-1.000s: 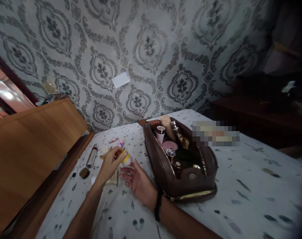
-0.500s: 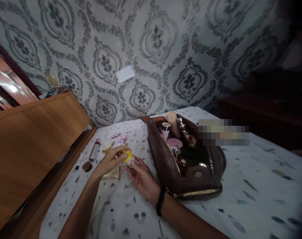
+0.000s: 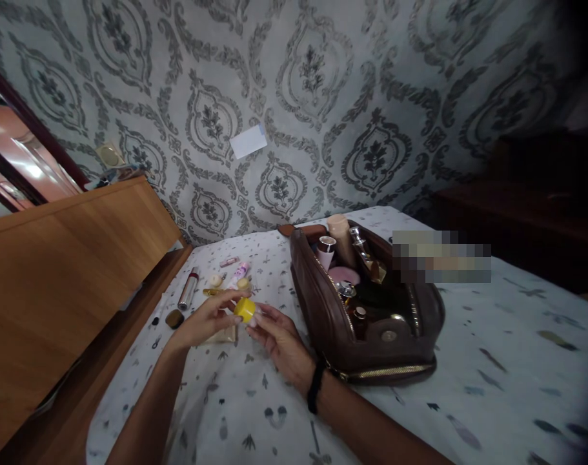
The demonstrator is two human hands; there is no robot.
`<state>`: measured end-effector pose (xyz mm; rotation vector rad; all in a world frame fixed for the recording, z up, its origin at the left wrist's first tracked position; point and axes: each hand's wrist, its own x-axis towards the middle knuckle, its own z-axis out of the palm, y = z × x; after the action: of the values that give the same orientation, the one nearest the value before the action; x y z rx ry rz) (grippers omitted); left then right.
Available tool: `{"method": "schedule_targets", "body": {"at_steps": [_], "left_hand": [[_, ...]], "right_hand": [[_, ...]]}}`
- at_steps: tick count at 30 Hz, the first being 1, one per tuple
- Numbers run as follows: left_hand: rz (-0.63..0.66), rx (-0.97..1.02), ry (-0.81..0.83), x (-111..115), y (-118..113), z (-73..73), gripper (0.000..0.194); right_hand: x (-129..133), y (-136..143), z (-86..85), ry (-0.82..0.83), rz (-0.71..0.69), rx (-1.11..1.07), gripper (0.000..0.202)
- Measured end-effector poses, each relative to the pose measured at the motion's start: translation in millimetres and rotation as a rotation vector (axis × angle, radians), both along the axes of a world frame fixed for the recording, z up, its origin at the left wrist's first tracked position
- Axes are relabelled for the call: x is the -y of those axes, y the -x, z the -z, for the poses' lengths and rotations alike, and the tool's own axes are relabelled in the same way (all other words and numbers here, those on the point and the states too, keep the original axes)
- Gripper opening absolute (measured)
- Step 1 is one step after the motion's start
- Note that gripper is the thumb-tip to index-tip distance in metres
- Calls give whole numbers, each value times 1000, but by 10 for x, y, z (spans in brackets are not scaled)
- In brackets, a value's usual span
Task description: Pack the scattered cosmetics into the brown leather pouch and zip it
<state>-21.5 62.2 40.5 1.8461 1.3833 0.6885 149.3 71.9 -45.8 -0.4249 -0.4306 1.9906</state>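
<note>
Between my two hands is a small yellow container (image 3: pixel 244 310), held above the bed just left of the bag. The fingers of my left hand (image 3: pixel 207 318) pinch its left side. My right hand (image 3: pixel 280 337), with a black band at the wrist, grips it from the right, and its fingertips hide part of it. Beside them stands a brown zip bag (image 3: pixel 317 316), unzipped and filled with bottles and tubes. Beneath my left hand lies a flat pale gold item (image 3: pixel 230 334), partly covered.
Left of the hands lie a silver tube with a dark red end (image 3: pixel 188 290), a round brown item (image 3: pixel 174 318), a pink-purple tube (image 3: pixel 239 274) and several small cosmetics on the patterned sheet (image 3: pixel 255 400). A wooden headboard (image 3: pixel 81 278) borders the left; a papered wall rises behind.
The yellow container has been turned, so more of its yellow side shows between the hands. The whole view has shifted slightly; the bag stays in place.
</note>
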Motion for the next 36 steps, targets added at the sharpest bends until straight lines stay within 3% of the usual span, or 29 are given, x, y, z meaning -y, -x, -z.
{"method": "schedule_targets", "body": {"at_steps": [5, 11, 15, 23, 28, 36], "left_hand": [[22, 52, 32, 14, -23, 0, 46], [-49, 118, 91, -22, -38, 74, 51], [-61, 144, 75, -22, -66, 48, 48], [-33, 146, 24, 32, -173, -159, 47], [13, 217, -4, 25, -300, -321, 45], [114, 237, -196, -28, -605, -629, 36]], "right_hand": [[4, -1, 2, -67, 25, 43, 48], [39, 27, 43, -259, 152, 176, 47], [40, 35, 44, -284, 165, 196, 45], [89, -2, -32, -184, 30, 147, 55], [86, -8, -10, -138, 13, 174, 50], [34, -16, 25, -128, -20, 159, 44]]}}
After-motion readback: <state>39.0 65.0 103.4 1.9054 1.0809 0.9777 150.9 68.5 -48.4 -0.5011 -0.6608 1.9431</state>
